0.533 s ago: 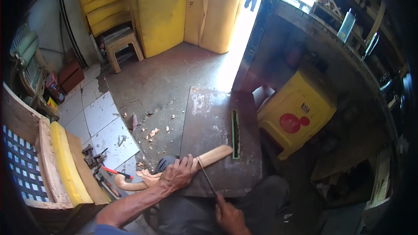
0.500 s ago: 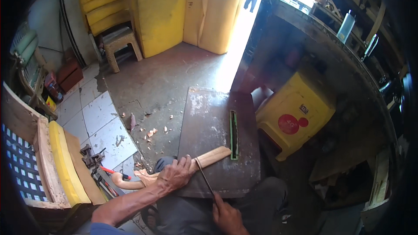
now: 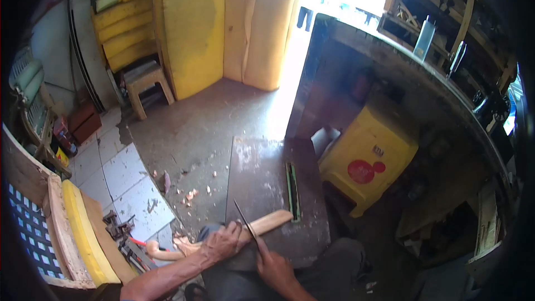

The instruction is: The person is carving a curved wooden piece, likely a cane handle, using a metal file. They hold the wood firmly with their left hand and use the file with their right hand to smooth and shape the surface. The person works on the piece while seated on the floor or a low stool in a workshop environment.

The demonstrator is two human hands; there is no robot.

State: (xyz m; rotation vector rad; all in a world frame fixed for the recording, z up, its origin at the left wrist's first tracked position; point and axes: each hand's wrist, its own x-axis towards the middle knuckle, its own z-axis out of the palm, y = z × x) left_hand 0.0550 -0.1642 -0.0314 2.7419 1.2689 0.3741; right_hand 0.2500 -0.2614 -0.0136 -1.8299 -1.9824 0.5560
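Observation:
A pale carved wooden piece (image 3: 273,222) lies slantwise over the near part of a small dark worktable (image 3: 253,175). Its curved, hooked end sticks out past the table's left side. My left hand (image 3: 223,241) is closed over the middle of the wood and presses it down. In my right hand (image 3: 274,268) is the near end of a long thin file (image 3: 244,217), which crosses the wood just right of my left fingers. The file's far tip points up and left above the tabletop. A narrow green-edged slot or strip (image 3: 293,192) lies on the table by the wood's squared end.
Wood chips (image 3: 191,195) litter the floor to the left. Clamps (image 3: 118,224) and tools lie beside a yellow-padded wooden frame (image 3: 83,228). To the right stands a yellow plastic stool (image 3: 384,150) under a dark counter. Large yellow foam slabs (image 3: 192,33) lean at the back.
The file has slid forward and up-left across the wood, and my right hand has come closer to it. My left hand keeps its hold. The whole view has shifted slightly.

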